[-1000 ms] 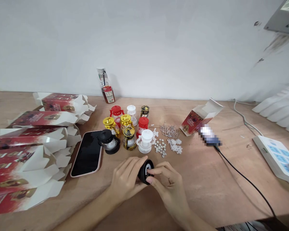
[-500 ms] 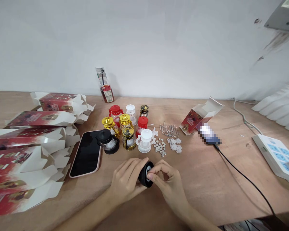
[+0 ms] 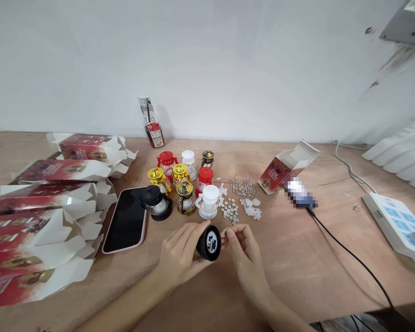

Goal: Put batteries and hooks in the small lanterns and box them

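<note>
Your left hand grips the black casing; at its three o'clock, your right hand pinches a small dark piece.

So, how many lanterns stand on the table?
9 small lanterns of clear and coloured plastic. Back row, left to right: red, white, black-gold. Middle: gold, gold, red. Front: black, black-gold, white. Others behind them could be hidden.

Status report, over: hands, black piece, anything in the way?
Left hand gripping black piece, recessed end toward camera. Right hand beside it, apparently pinching a small item. Nothing visible in between.
</note>
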Demonstrator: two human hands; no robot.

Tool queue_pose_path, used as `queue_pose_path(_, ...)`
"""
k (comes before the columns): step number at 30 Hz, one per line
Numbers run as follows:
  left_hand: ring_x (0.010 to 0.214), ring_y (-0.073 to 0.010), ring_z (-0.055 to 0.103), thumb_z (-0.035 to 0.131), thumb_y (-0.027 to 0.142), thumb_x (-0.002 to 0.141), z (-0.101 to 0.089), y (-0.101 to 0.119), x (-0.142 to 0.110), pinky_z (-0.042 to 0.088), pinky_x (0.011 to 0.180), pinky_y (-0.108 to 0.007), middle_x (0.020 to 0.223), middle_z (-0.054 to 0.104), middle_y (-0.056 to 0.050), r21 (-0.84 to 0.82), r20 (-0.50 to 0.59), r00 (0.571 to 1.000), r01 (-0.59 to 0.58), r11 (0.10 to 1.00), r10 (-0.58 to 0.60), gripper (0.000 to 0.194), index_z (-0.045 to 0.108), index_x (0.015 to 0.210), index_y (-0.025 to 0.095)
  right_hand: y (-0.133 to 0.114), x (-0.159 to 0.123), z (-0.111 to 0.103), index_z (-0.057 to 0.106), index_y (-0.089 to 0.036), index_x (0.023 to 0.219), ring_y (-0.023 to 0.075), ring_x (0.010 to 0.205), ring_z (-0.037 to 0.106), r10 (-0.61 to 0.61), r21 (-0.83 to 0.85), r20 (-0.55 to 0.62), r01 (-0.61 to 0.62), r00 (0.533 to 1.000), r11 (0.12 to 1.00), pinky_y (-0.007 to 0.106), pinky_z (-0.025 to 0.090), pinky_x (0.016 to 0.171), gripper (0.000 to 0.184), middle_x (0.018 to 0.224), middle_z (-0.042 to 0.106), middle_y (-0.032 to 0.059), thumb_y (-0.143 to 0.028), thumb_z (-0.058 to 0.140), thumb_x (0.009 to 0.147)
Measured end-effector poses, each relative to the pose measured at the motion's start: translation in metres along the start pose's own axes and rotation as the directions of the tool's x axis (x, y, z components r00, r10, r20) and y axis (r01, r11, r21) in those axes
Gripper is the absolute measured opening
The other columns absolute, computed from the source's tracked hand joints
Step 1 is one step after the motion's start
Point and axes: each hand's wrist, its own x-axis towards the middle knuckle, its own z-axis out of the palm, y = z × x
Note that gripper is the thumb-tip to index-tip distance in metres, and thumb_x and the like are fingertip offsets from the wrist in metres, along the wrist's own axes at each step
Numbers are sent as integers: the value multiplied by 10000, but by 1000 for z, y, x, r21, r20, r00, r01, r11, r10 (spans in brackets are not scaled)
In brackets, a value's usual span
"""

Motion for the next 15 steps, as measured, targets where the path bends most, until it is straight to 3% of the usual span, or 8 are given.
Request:
queue_pose_path(3, 809, -199, 677, 530, 347, 880, -7, -2, 8, 537, 695, -275, 909, 709, -112, 64, 1, 999, -47, 997, 47, 366, 542, 1158, 108, 1, 2, -3, 583, -202, 830, 132, 612, 546, 227, 165, 90, -239, 970, 957, 250, 475, 586, 292, 662, 583, -7, -452, 682, 718)
queue_pose_path(5, 816, -209, 672, 456, 309, 914, -14, -1, 19, 525, 701, -295, 896, 710, -113, 153, 21, 987, -161, 975, 160, 327, 554, 1136, 88, 1, 0, -5, 641, -167, 774, 128, 604, 548, 352, 270, 207, -399, 913, 876, 236, 469, 565, 236, 656, 598, 15, -377, 701, 683)
queue_pose_path(8, 798, -218, 669, 386, 151, 899, -26, 7, 37, 508, 681, -323, 850, 707, -91, 288, 172, 912, -407, 867, 371, 285, 581, 1097, 89, -2, -6, -4, 676, -145, 658, 127, 629, 587, 506, 399, 346, -612, 790, 683, 242, 514, 628, 119, 690, 653, 53, -257, 660, 694)
queue_pose_path(10, 798, -228, 667, 378, 111, 872, -30, 16, 47, 509, 702, -354, 848, 701, -82, 299, 294, 848, -520, 800, 441, 303, 593, 1086, 106, -3, -11, -2, 686, -165, 664, 136, 658, 619, 561, 455, 370, -671, 740, 585, 270, 544, 685, 82, 735, 694, 53, -199, 628, 710)
queue_pose_path(13, 862, -258, 655, 397, 132, 860, -29, 28, 53, 509, 770, -418, 889, 697, -95, 266, 414, 767, -617, 741, 490, 297, 605, 1072, 122, 0, -16, 2, 693, -199, 690, 152, 757, 660, 553, 505, 374, -663, 745, 552, 287, 559, 737, 89, 851, 731, 39, -176, 608, 707)
queue_pose_path(15, 907, -266, 641, 408, 142, 860, -27, 33, 53, 500, 801, -435, 915, 697, -104, 265, 439, 743, -644, 718, 505, 286, 614, 1057, 126, 5, -18, 2, 698, -214, 687, 164, 826, 672, 523, 515, 368, -637, 769, 574, 285, 561, 755, 83, 928, 735, 39, -192, 618, 691)
